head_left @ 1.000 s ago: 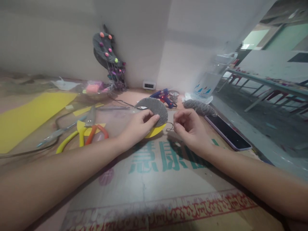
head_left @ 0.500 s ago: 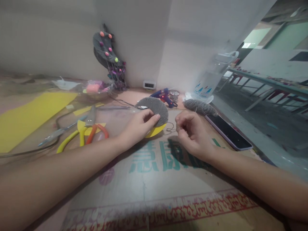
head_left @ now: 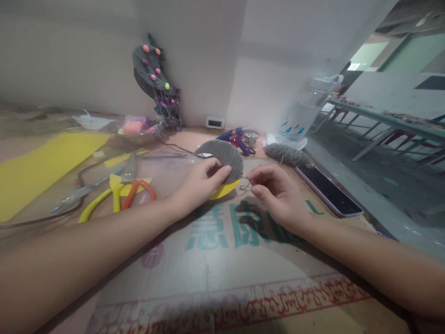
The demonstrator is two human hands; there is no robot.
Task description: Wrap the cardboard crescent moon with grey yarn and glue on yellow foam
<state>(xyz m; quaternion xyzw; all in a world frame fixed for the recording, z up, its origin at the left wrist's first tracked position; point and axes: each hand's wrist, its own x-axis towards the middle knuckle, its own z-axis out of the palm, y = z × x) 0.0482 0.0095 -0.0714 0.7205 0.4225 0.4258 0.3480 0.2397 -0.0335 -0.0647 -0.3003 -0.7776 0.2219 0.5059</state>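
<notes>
My left hand [head_left: 205, 181] is closed on a crescent shape [head_left: 224, 155], its thumb pressed on the front. Grey yarn is wound tightly over most of the crescent, while its lower end shows bare yellow card [head_left: 225, 189]. From that end a loose strand of grey yarn [head_left: 244, 187] curls to the right. Beside the strand is my right hand [head_left: 278, 192], thumb and fingers apart and fingertips close to the yarn. Whether they touch it I cannot tell. A ball of grey yarn [head_left: 288, 155] lies behind my right hand.
Pliers [head_left: 130, 169] with yellow and orange handles lie at left, near yellow card [head_left: 52, 167]. Behind are a blue glue gun [head_left: 234, 137], a small clock [head_left: 215, 123] and a decorated grey moon [head_left: 149, 69]. A phone [head_left: 328, 190] and clear bottle [head_left: 297, 116] stand to the right.
My right hand has shifted slightly left toward the yarn strand, and its curled fingers have opened out. My left hand keeps its hold on the crescent.
</notes>
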